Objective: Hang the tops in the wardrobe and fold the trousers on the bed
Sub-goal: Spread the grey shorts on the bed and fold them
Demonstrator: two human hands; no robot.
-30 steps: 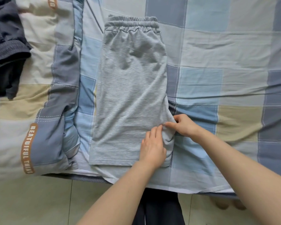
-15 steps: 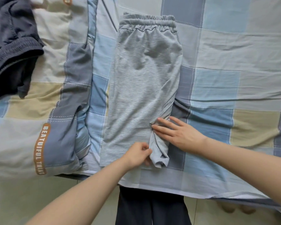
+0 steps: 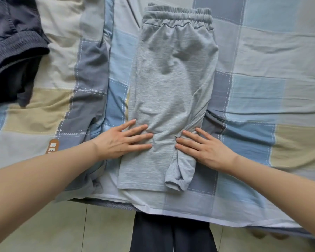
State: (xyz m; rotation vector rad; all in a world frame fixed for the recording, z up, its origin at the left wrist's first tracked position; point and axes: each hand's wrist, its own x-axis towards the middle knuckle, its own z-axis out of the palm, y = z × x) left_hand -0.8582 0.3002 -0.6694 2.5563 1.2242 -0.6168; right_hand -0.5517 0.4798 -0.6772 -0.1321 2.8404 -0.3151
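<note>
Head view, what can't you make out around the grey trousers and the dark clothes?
- Grey trousers: the part under the left hand and right hand, both lying flat on it, is covered.
- Dark garment: cut off by the top and left edges, so its type is unclear.
- Orange label on the quilt: the left forearm hides most lettering.

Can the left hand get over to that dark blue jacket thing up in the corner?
Probably yes. The left hand lies flat on the grey trousers, holding nothing, and only bare quilt lies between it and the dark garment at the far left. It might need a long stretch, though.
</note>
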